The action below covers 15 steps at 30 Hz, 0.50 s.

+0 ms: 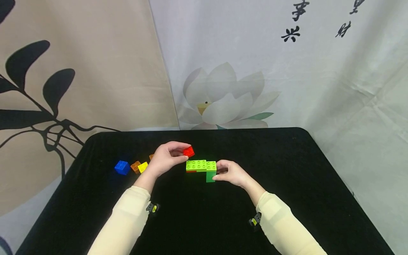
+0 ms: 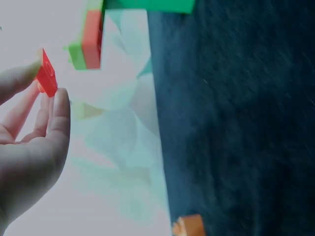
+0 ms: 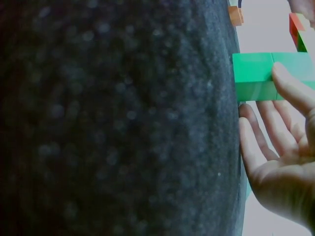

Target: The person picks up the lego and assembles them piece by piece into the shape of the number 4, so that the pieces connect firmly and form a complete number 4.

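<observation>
Left hand point(image 2: 37, 147) pinched a small red brick point(image 2: 47, 77), near but apart from a green-and-red brick assembly point(image 2: 92, 42); an orange brick point(image 2: 192, 226) showed at the lower edge of view.

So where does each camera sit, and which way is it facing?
Head: on the person's head, looking forward and down at the black table; left hand, right hand and both sleeves show.
Left wrist: on that wrist, looking at a red brick; the left hand shows, pinching it.
Right wrist: on that wrist, looking at green bricks; mainly the right hand shows, gripping them.
Shared: head and left wrist both show the red brick.
</observation>
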### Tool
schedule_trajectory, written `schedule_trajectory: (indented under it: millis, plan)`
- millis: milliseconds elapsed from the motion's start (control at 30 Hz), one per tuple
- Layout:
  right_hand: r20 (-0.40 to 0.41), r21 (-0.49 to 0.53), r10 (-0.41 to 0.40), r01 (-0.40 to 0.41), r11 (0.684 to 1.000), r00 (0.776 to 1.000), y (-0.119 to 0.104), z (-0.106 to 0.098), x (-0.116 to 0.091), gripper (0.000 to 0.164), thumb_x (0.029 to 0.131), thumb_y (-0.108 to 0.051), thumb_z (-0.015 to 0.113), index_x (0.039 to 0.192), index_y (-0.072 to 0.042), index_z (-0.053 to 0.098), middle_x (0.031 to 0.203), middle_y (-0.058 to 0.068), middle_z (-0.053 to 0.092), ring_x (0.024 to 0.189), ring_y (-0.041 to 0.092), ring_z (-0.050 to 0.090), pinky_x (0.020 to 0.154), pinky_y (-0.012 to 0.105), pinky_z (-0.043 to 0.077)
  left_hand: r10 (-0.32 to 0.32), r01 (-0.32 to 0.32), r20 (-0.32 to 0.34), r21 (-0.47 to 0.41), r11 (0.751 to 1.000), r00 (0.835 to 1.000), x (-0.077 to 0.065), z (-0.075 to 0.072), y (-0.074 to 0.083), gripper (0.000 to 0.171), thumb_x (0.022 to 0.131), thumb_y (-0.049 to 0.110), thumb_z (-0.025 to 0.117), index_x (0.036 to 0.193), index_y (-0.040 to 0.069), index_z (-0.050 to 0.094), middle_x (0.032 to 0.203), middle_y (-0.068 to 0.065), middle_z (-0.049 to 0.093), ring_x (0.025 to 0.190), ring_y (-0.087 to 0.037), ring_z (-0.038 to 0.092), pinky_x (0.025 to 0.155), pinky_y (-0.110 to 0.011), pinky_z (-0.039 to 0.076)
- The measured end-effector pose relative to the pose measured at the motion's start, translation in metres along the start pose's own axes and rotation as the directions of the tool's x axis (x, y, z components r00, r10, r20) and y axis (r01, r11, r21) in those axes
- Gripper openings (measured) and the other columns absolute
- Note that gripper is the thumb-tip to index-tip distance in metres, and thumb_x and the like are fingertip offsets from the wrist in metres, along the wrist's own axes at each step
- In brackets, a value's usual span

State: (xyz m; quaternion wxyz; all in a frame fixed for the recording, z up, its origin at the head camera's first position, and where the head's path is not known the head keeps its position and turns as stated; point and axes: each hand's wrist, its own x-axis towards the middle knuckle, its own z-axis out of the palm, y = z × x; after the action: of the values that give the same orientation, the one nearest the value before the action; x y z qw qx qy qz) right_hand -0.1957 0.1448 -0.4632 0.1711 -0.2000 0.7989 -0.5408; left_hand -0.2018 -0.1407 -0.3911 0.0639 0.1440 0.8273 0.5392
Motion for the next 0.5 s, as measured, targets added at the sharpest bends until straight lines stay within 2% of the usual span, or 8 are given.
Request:
schedule_trajectory:
  millis: [267, 367, 500]
  plan:
    - [0.016, -0.003, 0.003, -0.003, 1.0, 1.0, 0.001, -0.002, 0.001, 0.033, 0.087, -0.004, 0.075, 0.117, 0.002, 0.064, 0.114, 0.014, 0.068, 0.108, 0.03, 0.063, 0.094, 0.04, 0.053, 0.118, -0.122, 0.06, 0.064, 0.99, 0.991, 0.0, 0.021, 0.027, 0.037, 0.085, 0.004, 0.076, 0.122, 0.009, 0.07, 0.117, -0.007, 0.065, 0.099, -0.023, 0.064, 0.094, -0.04, 0.053]
    - [0.03, -0.002, -0.003, 0.003, 1.0, 1.0, -0.004, -0.003, 0.0, 0.031, 0.087, -0.002, 0.074, 0.115, 0.003, 0.063, 0.113, 0.016, 0.068, 0.107, 0.032, 0.063, 0.094, 0.041, 0.053, 0.14, -0.146, 0.079, 0.081, 0.986, 0.987, 0.002, 0.027, 0.03, 0.036, 0.085, 0.003, 0.077, 0.12, 0.009, 0.071, 0.115, -0.006, 0.066, 0.098, -0.022, 0.064, 0.093, -0.04, 0.053]
    - [0.042, 0.005, -0.015, 0.015, 1.0, 0.999, -0.022, -0.004, -0.007, 0.029, 0.087, 0.0, 0.073, 0.114, 0.005, 0.063, 0.112, 0.017, 0.068, 0.107, 0.034, 0.063, 0.094, 0.04, 0.053, 0.151, -0.162, 0.104, 0.102, 0.982, 0.983, 0.005, 0.033, 0.032, 0.036, 0.084, 0.002, 0.077, 0.119, 0.01, 0.071, 0.113, -0.005, 0.066, 0.099, -0.021, 0.064, 0.092, -0.04, 0.053]
